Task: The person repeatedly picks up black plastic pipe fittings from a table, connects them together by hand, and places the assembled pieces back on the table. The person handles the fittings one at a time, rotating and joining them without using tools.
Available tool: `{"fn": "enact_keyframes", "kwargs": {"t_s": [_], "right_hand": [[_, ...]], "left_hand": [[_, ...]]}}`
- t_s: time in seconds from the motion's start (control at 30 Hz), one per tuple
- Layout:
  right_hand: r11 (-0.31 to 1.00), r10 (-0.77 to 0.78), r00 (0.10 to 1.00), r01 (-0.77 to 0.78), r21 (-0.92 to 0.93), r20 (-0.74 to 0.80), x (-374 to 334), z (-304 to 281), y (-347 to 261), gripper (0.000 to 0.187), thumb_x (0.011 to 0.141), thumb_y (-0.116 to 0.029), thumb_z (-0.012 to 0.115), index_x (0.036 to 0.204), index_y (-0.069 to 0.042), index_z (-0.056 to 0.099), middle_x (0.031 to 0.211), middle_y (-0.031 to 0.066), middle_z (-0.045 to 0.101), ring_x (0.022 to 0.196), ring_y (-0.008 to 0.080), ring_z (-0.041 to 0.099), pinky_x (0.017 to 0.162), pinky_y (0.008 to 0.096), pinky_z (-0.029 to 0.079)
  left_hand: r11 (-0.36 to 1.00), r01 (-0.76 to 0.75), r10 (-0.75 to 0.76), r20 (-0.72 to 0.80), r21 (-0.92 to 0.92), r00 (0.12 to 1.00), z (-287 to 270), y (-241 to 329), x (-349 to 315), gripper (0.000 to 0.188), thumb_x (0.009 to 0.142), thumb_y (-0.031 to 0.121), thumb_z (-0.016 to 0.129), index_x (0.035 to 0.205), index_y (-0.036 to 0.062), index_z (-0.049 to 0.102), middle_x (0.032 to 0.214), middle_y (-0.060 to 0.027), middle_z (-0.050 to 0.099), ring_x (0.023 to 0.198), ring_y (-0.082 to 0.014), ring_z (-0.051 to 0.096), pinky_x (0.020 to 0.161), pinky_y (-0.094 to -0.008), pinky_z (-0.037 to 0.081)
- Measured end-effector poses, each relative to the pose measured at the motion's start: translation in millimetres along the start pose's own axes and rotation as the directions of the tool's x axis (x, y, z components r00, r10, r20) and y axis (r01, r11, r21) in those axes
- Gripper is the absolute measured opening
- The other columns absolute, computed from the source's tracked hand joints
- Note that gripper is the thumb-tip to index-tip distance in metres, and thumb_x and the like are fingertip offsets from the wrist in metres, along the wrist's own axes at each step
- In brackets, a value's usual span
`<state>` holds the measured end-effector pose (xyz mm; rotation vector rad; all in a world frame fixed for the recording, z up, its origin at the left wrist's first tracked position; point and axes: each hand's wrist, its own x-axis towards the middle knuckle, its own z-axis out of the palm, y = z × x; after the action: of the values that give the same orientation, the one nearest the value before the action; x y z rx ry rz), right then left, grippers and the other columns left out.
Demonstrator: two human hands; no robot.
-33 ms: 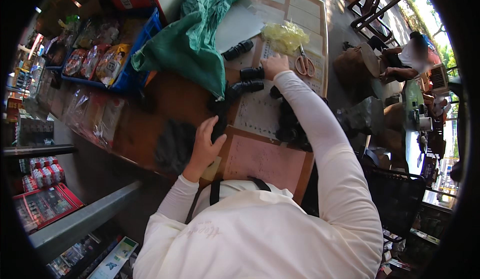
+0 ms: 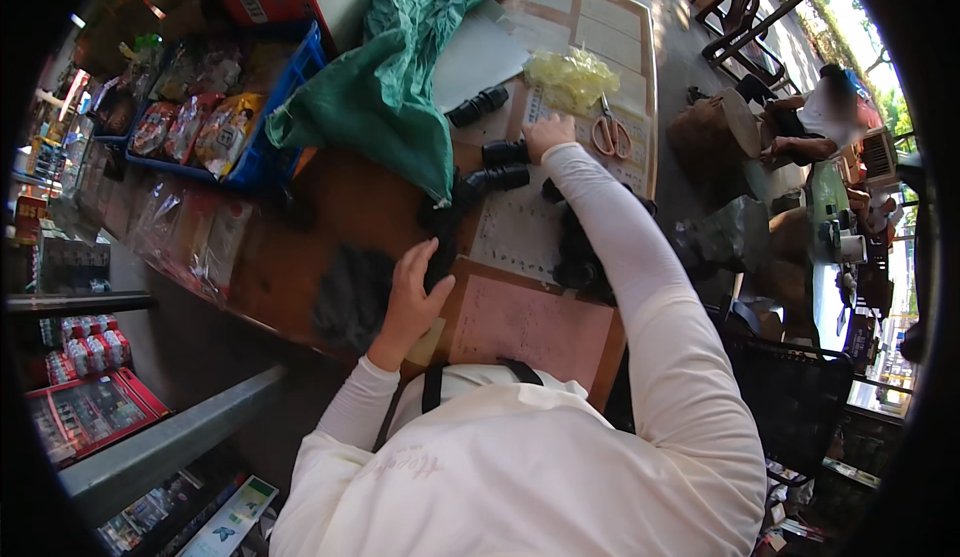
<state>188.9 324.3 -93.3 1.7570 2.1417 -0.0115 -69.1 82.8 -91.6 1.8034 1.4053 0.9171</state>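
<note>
My right hand reaches over the table, its fingers closed at the right end of a short black ribbed fitting. Just below that lies a similar black elbow-shaped piece, and another black ribbed fitting rests farther back. My left hand holds nothing; its fingers are stretched and the thumb is apart. Beside it are a dark, soft-looking bundle and dark pieces in shadow. Under my right forearm sits a pile of black pieces, partly hidden by the sleeve.
A green woven sack drapes over the table. Scissors and a crumpled yellowish plastic bag lie beyond my right hand. A blue crate with packets stands at the left. A pink sheet lies near me. A person sits at far right.
</note>
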Motion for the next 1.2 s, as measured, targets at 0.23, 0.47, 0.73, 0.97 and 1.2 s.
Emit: {"fn": "enact_keyframes", "kwargs": {"t_s": [0.23, 0.47, 0.73, 0.97, 1.2], "right_hand": [[0.998, -0.041, 0.991, 0.046, -0.035, 0.126, 13.9, -33.2, -10.6, 0.038, 0.076, -0.033, 0.072, 0.111, -0.018, 0.066, 0.105, 0.0066, 0.069, 0.108, 0.0241, 0.062, 0.088, 0.0467, 0.044], [0.745, -0.43, 0.836, 0.542, 0.389, -0.341, -135.8, -116.3, -2.2, 0.047, 0.076, -0.035, 0.074, 0.112, -0.008, 0.062, 0.097, 0.0122, 0.064, 0.092, 0.0317, 0.063, 0.078, 0.0403, 0.049], [-0.006, -0.205, 0.976, 0.077, 0.997, -0.077, -229.1, -59.2, -30.9, 0.033, 0.097, -0.037, 0.057, 0.099, -0.004, 0.06, 0.077, -0.0016, 0.054, 0.067, 0.0049, 0.054, 0.057, 0.0203, 0.047], [0.13, -0.134, 0.803, 0.595, 0.793, -0.581, -281.6, -53.3, -47.1, 0.019, 0.094, -0.025, 0.062, 0.099, -0.006, 0.061, 0.085, -0.0024, 0.056, 0.082, 0.0061, 0.055, 0.075, 0.022, 0.046], [-0.119, -0.209, 0.965, 0.136, 0.984, -0.159, -288.4, -8.4, -27.7, 0.027, 0.092, -0.019, 0.066, 0.113, -0.006, 0.056, 0.092, 0.0013, 0.058, 0.088, 0.0102, 0.057, 0.079, 0.0237, 0.046]], "left_hand": [[0.996, 0.087, -0.086, -0.077, 0.014, 0.993, -21.6, 1.6, -20.8, 0.059, 0.084, 0.014, 0.068, 0.137, 0.0012, 0.046, 0.135, -0.0182, 0.049, 0.124, -0.0351, 0.045, 0.105, -0.0413, 0.036], [0.932, -0.251, 0.32, -0.267, 0.262, 0.909, -31.9, 77.2, 26.1, 0.061, 0.078, 0.014, 0.074, 0.132, 0.0032, 0.048, 0.133, -0.0187, 0.051, 0.124, -0.0371, 0.045, 0.105, -0.0434, 0.035], [0.921, -0.267, 0.303, -0.092, 0.283, 0.948, -14.7, 101.5, 8.6, 0.05, 0.064, 0.01, 0.08, 0.108, 0.0073, 0.056, 0.094, -0.0107, 0.063, 0.088, -0.0298, 0.063, 0.074, -0.0364, 0.052], [0.97, -0.021, 0.053, 0.128, -0.241, 0.99, -28.0, 105.6, -25.0, 0.039, 0.069, 0.011, 0.077, 0.103, 0.0006, 0.06, 0.088, -0.0148, 0.066, 0.078, -0.0292, 0.067, 0.07, -0.0335, 0.053], [0.963, -0.037, 0.083, 0.163, -0.266, 0.983, -28.0, 116.5, -37.9, 0.038, 0.071, 0.014, 0.076, 0.105, 0.0025, 0.062, 0.089, -0.0177, 0.067, 0.079, -0.0293, 0.068, 0.072, -0.0325, 0.053]]}}
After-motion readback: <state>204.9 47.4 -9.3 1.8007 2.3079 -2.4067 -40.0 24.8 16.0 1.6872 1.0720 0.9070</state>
